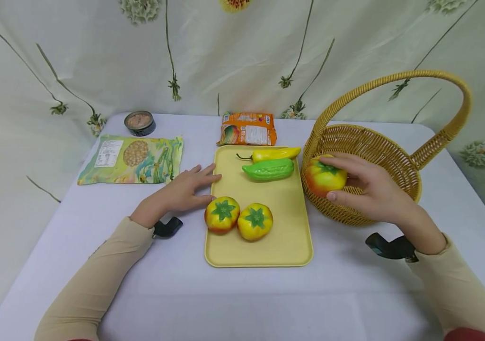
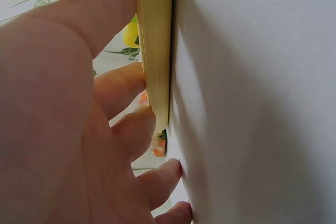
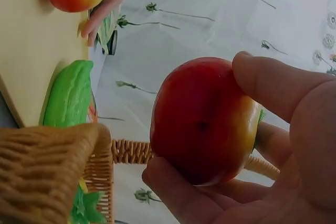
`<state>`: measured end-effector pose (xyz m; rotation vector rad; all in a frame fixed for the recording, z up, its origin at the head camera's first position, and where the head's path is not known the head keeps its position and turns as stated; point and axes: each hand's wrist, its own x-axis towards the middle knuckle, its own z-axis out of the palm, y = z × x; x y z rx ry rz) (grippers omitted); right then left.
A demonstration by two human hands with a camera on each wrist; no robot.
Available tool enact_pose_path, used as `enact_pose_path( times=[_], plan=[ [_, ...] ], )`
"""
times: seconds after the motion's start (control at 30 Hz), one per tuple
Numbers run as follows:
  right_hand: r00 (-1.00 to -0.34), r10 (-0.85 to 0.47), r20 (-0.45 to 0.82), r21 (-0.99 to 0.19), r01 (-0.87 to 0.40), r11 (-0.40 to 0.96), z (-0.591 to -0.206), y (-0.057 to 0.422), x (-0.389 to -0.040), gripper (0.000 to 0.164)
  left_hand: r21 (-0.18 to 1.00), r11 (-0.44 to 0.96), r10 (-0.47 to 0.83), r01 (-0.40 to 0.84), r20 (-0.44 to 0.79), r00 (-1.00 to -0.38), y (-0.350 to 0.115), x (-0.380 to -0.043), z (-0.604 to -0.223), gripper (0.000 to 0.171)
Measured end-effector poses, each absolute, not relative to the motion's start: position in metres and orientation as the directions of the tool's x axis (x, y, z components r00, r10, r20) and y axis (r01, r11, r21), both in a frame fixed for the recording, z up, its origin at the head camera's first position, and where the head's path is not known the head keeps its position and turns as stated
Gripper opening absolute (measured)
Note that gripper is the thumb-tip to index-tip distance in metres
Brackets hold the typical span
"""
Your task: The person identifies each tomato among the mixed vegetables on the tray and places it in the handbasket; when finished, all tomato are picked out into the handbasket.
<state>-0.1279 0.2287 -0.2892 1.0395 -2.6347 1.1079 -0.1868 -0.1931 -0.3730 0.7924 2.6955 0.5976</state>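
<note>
- The right hand (image 1: 372,192) is covering part of the basket (image 1: 331,208), and its fingers are masking some of the leafy top on the held fruit (image 1: 326,180)
- In the right wrist view, the basket's wicker is hiding part of a leafy green thing (image 3: 88,205), which the lower edge is cropping
- The left wrist view's edges are cutting off the left hand (image 2: 68,119) and the tray (image 2: 156,35)
- The head view's lower edge is trimming both sleeves (image 1: 101,270)
- Fine print on the orange packet (image 1: 246,129) is defying reading
</note>
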Motion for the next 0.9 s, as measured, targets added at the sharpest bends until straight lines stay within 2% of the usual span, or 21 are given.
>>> enact_pose_path(
  times=[0.43, 0.67, 0.9],
  plan=[
    [-0.844, -0.436, 0.311, -0.643, -0.525, 0.558, -0.296, 0.265, -0.137, 0.065, 0.451, 0.777, 0.553, 0.439, -0.154, -0.819, -0.192, -0.186, -0.372, 0.061],
    [-0.910, -0.362, 0.204, -0.684, -0.397, 0.612, -0.303, 0.281, -0.147, 0.064, 0.448, 0.779, 0.551, 0.439, -0.154, -0.820, -0.193, -0.186, -0.372, 0.061],
    [-0.962, -0.266, 0.064, -0.671, -0.239, 0.702, -0.307, 0.291, -0.155, 0.066, 0.456, 0.775, 0.553, 0.438, -0.153, -0.819, -0.193, -0.187, -0.373, 0.061]
  ],
)
